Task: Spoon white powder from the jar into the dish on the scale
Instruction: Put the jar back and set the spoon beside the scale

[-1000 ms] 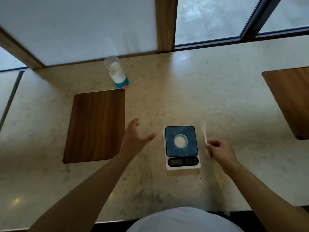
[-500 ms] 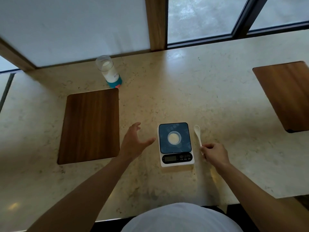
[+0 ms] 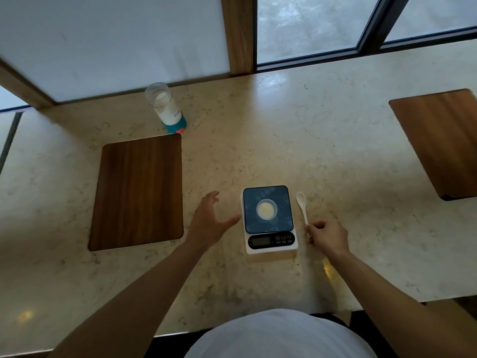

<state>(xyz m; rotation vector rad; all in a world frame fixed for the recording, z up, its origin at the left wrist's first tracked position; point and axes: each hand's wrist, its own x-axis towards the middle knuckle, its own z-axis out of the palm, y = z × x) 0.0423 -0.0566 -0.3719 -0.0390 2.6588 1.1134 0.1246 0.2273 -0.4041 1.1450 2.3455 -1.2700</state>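
A small kitchen scale [image 3: 269,218] with a dark blue platform sits on the stone counter in front of me. A small round dish [image 3: 266,209] with white powder in it rests on the platform. The clear jar [image 3: 165,107] of white powder, with a teal base, stands far back left near the window. A white spoon [image 3: 301,204] lies just right of the scale, bowl pointing away from me. My right hand [image 3: 326,237] pinches the spoon's handle end. My left hand [image 3: 210,223] hovers open just left of the scale, fingers spread.
A dark wooden board [image 3: 139,189] lies on the counter [image 3: 258,140] to the left of my left hand. Another wooden board [image 3: 444,140] sits at the far right edge. Window frames and a wooden post line the back.
The spoon has come down from raised in my right hand to lying flat beside the scale. My left hand has stayed open near the scale.
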